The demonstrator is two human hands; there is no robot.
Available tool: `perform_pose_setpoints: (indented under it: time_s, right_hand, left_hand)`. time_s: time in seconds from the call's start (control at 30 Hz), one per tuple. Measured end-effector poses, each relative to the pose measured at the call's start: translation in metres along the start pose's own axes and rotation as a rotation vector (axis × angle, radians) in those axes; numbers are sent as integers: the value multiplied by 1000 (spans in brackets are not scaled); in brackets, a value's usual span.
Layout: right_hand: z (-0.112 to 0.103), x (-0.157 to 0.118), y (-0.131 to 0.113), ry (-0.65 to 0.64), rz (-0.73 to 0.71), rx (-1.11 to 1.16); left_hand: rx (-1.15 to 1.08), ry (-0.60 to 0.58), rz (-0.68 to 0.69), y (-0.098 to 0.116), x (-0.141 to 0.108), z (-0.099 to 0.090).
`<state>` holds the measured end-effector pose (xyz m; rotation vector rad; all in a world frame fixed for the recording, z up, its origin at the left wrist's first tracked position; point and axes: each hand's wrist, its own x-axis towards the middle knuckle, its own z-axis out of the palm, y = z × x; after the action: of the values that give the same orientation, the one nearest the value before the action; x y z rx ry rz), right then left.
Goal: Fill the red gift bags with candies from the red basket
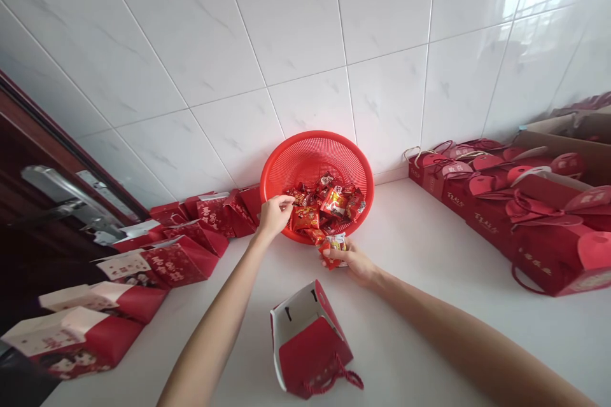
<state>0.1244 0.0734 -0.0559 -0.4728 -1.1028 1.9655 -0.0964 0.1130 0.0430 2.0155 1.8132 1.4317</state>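
Note:
A red plastic mesh basket (317, 140) leans tilted against the tiled wall, with several small red wrapped snack packets (334, 201) inside. My left hand (275, 215) reaches over the basket's left rim. Its thumb and fingers are pinched together beside the packets, and what lies between them is too small to make out. Just outside the basket's front rim, my right hand (356, 261) grips a few snack packets (333, 250), red-orange and whitish. Nearer to me stands an open red gift box (312, 350) with a pale inside and a red cord handle.
Several open red gift boxes (179, 261) line the left side, near a dark door with a metal handle (71, 200). On the right are several closed red boxes (482, 216) with cords, and a brown carton (548, 140) behind them. White tiles (305, 102) form the back wall.

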Motion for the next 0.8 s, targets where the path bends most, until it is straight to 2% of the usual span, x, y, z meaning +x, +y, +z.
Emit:
perform_pose_setpoints:
  time_s: [0.07, 0.2, 0.27, 0.4, 0.53, 0.67, 0.8]
  right_hand:
    - [0, 0, 0, 5, 2, 3]
    - [0, 0, 0, 13, 17, 6]
    - [0, 0, 0, 15, 20, 7]
    - [1, 0, 0, 10, 15, 1]
    - [2, -2, -2, 3, 19, 0]
    - [3, -3, -4, -13, 27, -17]
    - [3, -3, -5, -5, 36, -21]
  left_hand:
    - [-7, -99, 34, 6, -11, -2]
    - [56, -423, 225, 16, -37, 1]
    - [127, -477, 307, 18, -47, 6]
    - [216, -482, 352, 15, -55, 18]
    - [137, -444, 319, 16, -50, 17]
    - [23, -342, 156, 19, -32, 10]
    - [-238, -237, -62, 21, -8, 8]
